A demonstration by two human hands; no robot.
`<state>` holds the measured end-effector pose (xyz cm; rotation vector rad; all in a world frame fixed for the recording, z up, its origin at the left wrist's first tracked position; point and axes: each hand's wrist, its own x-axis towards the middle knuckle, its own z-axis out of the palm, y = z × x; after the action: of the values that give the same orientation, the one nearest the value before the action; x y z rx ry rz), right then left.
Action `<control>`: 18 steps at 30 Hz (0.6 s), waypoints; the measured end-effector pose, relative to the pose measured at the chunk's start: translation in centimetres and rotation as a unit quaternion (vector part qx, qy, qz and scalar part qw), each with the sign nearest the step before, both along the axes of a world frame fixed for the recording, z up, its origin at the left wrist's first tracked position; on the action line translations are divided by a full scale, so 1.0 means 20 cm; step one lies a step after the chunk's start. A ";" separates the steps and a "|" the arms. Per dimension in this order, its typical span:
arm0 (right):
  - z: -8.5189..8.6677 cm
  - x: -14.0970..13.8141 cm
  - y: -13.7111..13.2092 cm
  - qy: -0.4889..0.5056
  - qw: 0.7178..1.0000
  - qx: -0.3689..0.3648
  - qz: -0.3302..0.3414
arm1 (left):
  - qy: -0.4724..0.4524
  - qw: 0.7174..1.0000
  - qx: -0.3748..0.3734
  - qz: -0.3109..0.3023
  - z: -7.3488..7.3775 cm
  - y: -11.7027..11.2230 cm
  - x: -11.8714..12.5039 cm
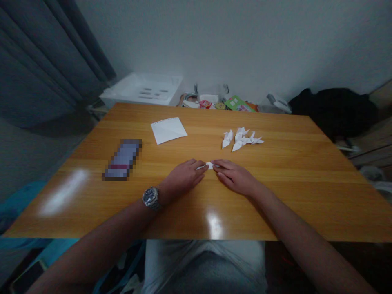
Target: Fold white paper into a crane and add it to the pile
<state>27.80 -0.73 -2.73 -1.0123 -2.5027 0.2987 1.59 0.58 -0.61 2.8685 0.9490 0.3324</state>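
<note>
A small piece of folded white paper [210,165] lies on the wooden table, largely covered by my fingers. My left hand [188,174] is closed on its left end, with a metal watch on the wrist. From the other side, my right hand [234,175] presses its fingers on the right end. Only the paper's middle and a thin edge show between the two hands. Beyond my right hand sits a group of several white origami cranes [241,139]. Farther left lies a white sheet of paper [169,130] with a perforated edge.
A phone-like rectangle [122,159], blurred by pixels, lies on the left of the table [306,183]. Behind the far edge stand a white plastic tray [143,87] and a green packet [239,103] among small items. A dark cloth heap [333,110] is at the back right.
</note>
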 end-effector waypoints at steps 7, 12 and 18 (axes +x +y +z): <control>-0.02 0.03 0.00 -0.008 1.000 0.022 -0.006 | -0.002 1.000 -0.006 0.001 0.01 0.00 0.00; -0.01 0.02 0.00 0.002 1.000 0.029 -0.002 | -0.025 1.000 -0.015 0.009 -0.01 0.01 0.00; 0.00 0.00 0.00 0.011 0.999 0.028 -0.018 | -0.055 0.998 -0.011 0.028 -0.04 0.03 0.02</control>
<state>27.74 -0.75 -2.63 -1.0253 -2.4571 0.2254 2.03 1.25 -1.44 2.7758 1.0092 0.4757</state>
